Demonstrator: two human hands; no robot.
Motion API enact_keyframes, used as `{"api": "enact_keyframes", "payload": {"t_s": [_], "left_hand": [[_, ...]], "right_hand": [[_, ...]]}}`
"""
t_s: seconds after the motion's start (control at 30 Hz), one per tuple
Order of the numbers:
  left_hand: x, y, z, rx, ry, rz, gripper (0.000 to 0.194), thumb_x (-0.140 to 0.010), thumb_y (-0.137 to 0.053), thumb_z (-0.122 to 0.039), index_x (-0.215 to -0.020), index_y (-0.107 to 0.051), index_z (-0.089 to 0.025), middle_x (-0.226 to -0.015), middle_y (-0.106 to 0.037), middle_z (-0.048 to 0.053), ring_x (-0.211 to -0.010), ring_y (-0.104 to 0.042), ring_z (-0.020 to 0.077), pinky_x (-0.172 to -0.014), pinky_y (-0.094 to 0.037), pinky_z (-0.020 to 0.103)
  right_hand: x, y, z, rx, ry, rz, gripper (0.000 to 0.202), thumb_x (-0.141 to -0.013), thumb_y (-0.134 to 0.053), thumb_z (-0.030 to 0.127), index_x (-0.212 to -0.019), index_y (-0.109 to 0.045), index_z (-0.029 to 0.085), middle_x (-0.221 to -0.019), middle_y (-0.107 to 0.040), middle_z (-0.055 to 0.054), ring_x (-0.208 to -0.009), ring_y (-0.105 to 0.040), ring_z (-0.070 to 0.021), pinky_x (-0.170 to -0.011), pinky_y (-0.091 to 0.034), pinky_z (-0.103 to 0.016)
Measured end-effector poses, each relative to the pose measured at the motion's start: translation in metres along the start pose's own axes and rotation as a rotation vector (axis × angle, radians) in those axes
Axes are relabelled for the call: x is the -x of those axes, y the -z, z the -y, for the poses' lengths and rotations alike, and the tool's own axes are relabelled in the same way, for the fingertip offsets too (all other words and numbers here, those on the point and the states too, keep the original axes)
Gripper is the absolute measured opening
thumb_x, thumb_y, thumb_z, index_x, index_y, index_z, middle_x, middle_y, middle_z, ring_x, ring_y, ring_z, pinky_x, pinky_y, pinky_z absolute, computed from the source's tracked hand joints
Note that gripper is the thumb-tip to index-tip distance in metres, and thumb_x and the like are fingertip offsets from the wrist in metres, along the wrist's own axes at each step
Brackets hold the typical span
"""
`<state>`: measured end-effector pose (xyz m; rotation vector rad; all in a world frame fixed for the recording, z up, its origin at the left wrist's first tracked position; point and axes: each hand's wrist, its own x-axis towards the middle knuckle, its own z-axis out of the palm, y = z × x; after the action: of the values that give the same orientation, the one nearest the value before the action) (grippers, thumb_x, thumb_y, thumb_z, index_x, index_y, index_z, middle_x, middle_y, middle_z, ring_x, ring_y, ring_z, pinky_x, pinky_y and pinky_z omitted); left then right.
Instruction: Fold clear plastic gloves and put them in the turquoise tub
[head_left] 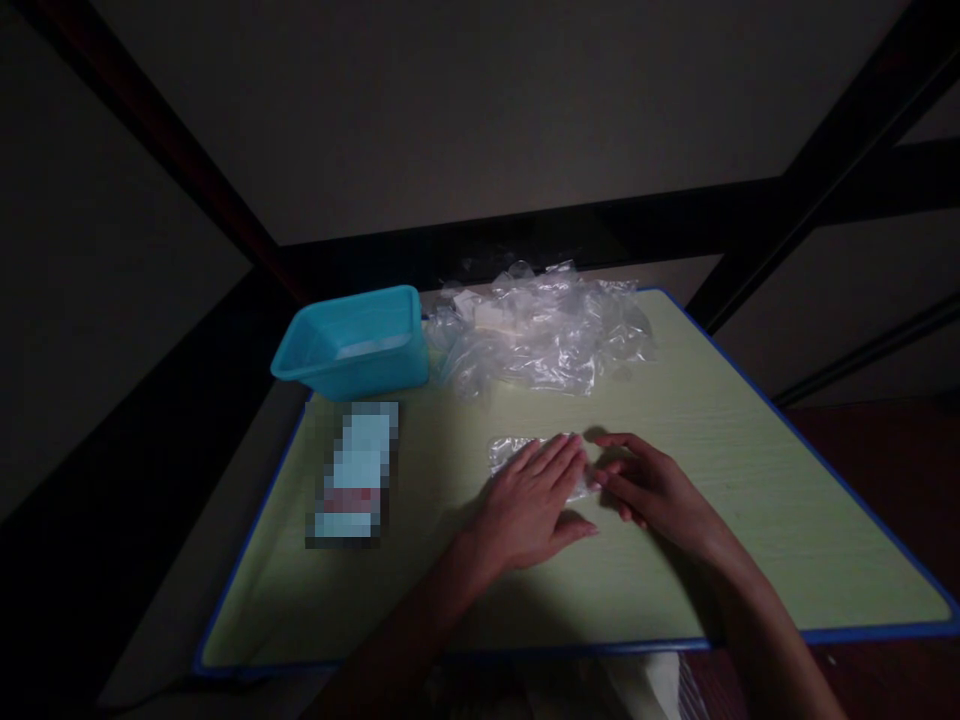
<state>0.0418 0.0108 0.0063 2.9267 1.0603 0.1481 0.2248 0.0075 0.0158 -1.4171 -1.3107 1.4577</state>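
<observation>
A small clear plastic packet [504,452] lies flat near the middle of the pale green table. My left hand [534,500] rests palm down on it with the fingers stretched out, covering much of it. At the packet's right end is my right hand [649,488], its fingers loosely curved and apart, with the fingertips close to the packet's edge. Whether they touch it cannot be made out. Beyond both hands, a heap of crumpled clear plastic bags [551,335] lies at the back of the table.
At the back left stands a turquoise plastic basket [367,372] with something pale inside. A blurred-out, phone-like object [356,470] lies in front of it. The table [795,540] has a blue edge, and a wall rises behind it.
</observation>
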Motion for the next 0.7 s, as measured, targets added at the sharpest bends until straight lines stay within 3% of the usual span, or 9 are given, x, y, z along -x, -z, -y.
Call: {"api": "enact_keyframes", "payload": {"t_s": [0.4,0.53,0.63,0.7], "left_hand": [[0.000,0.002,-0.001,-0.022,0.005,0.021,0.070,-0.090,-0.016,-0.059,-0.139,-0.024,-0.009,-0.150,-0.019,0.009,-0.139,-0.013,0.0186,-0.111,-0.013,0.034],[0.001,0.003,-0.001,0.002,0.006,0.021,0.069,-0.090,-0.017,-0.058,-0.139,-0.024,-0.011,-0.150,-0.021,0.008,-0.139,-0.014,0.0184,-0.111,-0.013,0.034],[0.001,0.002,-0.001,-0.005,0.006,0.014,0.068,-0.090,-0.018,-0.059,-0.139,-0.026,-0.011,-0.149,-0.023,0.008,-0.138,-0.015,0.0187,-0.111,-0.014,0.035],[0.001,0.002,-0.001,-0.013,0.005,0.010,0.068,-0.091,-0.017,-0.058,-0.138,-0.027,-0.010,-0.149,-0.023,0.009,-0.138,-0.015,0.0190,-0.111,-0.014,0.035]], "right_hand": [[-0.001,0.005,0.003,0.099,0.028,0.009,0.048,-0.068,-0.061,0.049,-0.101,-0.046,0.016,-0.056,-0.054,0.005,-0.037,-0.047,-0.0096,-0.033,-0.033,-0.022],[0.005,0.012,0.000,0.263,0.159,-0.133,0.037,-0.077,-0.055,0.046,-0.098,-0.050,0.016,-0.056,-0.056,0.002,-0.043,-0.053,-0.0143,-0.040,-0.041,-0.027],[0.017,0.012,0.000,0.508,0.331,-0.187,0.029,-0.087,-0.046,0.040,-0.100,-0.059,0.018,-0.089,-0.068,-0.010,-0.075,-0.064,-0.0226,-0.065,-0.052,-0.037],[0.026,0.009,-0.003,0.702,0.471,-0.085,0.036,-0.090,-0.042,0.040,-0.116,-0.057,0.021,-0.119,-0.061,-0.011,-0.108,-0.056,-0.0265,-0.089,-0.046,-0.045]]}}
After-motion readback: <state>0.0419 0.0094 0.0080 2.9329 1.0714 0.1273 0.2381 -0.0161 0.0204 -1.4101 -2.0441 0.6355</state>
